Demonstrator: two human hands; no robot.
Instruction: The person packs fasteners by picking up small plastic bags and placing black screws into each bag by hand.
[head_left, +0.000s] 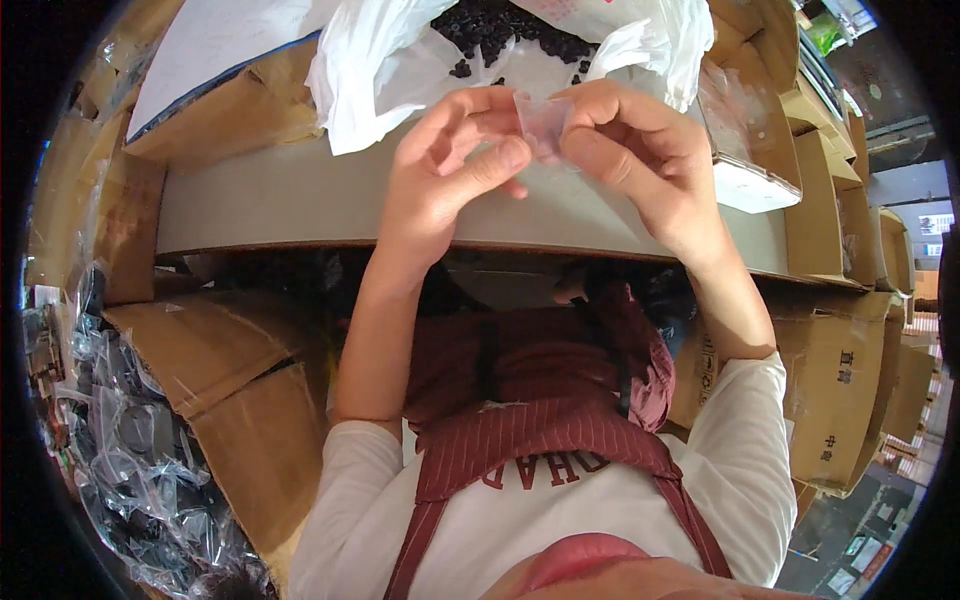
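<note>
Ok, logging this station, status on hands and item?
Left hand and right hand both pinching small clear plastic bag. Held above grey table. Nothing in the way.

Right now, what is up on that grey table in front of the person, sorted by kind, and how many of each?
Small clear bag, pinched between the left hand and right hand: 1
Large white plastic bag of small black parts: 1
Clear plastic box at the right of the grey table: 1
Brown cardboard box at the left: 1
Total: 4; the black parts are too many to count.
</note>
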